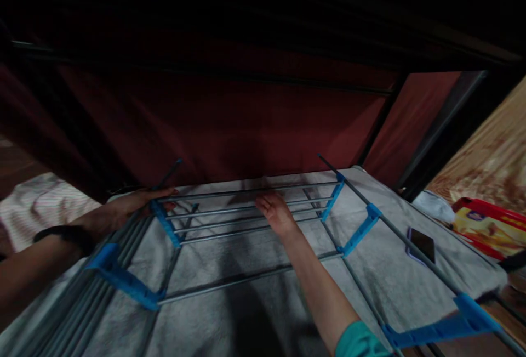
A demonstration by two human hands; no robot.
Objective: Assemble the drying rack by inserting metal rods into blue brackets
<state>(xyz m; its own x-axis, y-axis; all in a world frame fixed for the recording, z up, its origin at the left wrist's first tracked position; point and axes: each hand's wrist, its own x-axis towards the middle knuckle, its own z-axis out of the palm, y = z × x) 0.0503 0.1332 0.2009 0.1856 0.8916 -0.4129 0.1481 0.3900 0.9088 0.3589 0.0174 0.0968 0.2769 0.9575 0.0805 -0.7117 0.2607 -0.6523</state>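
A rack of grey metal tubes (246, 280) with blue plastic brackets (359, 230) lies across a grey cloth-covered surface (197, 327). My left hand (142, 203), with a black band at its wrist, grips the rack's far left corner, its fingers reaching past the blue bracket there. My right hand (276, 211) has its fingers curled at the far crossbars, near the middle of their length; part of the grip is hidden behind the hand. Several parallel tubes (92, 299) run along the left side, below my left forearm.
A dark frame with a red panel (255, 148) stands right behind the rack. On the cloth at the right lies a phone (422, 245). Beyond it are a red and yellow package (489, 225) and a pale cloth (433, 206). Striped fabric (45, 209) lies at the left.
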